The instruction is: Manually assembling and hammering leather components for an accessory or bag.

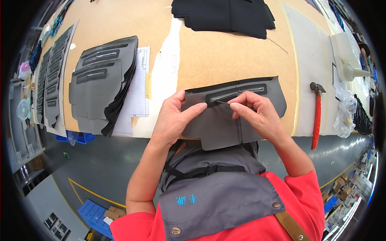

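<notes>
A dark grey fabric panel (219,124) lies at the table's near edge, its lower part hanging over. Near its top runs a slot framed in black (257,90), with a shiny strip inside. My left hand (173,114) grips the panel's left edge, thumb on top beside the slot's left end and fingers partly hidden. Between the thumb and fingers of my right hand (257,112) is a slim, pointed metal tool (222,101). Its tip meets the left part of the slot; whether it is tweezers or an awl I cannot tell.
Stacked grey panels (96,86) lie on a white paper pattern (138,88) at left, with more panels (54,80) beyond. Black fabric pieces (225,16) lie at the far side. At right are a red-handled hammer (317,120), a white bottle (352,72) and clear plastic (345,116).
</notes>
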Demonstrator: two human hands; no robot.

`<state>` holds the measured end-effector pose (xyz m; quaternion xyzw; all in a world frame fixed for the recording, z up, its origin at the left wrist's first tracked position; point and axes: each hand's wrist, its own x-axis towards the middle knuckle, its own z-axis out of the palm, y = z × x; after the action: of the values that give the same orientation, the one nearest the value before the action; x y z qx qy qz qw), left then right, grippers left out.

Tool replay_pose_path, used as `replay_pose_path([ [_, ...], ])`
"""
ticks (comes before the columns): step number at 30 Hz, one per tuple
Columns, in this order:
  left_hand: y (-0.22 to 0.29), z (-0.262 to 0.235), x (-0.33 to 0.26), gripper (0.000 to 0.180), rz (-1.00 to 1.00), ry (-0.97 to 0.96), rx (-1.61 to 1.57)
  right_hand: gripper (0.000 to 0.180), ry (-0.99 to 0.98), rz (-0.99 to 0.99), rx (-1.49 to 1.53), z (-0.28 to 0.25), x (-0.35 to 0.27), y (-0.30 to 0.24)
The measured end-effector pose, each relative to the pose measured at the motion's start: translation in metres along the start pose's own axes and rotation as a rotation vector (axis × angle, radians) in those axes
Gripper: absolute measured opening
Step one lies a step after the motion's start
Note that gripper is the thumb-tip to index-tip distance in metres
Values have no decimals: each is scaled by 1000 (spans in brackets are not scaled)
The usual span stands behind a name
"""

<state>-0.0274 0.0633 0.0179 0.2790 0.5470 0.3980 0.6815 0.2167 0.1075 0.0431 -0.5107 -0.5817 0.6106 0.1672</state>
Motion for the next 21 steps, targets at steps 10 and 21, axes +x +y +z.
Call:
replay_pose_path([
  [10,-1,7,-3,25,43,-10,-34,26,-15,10,110,4,0,2],
  [21,2,9,-5,25,20,-14,-21,23,12,5,163,7,-1,9],
])
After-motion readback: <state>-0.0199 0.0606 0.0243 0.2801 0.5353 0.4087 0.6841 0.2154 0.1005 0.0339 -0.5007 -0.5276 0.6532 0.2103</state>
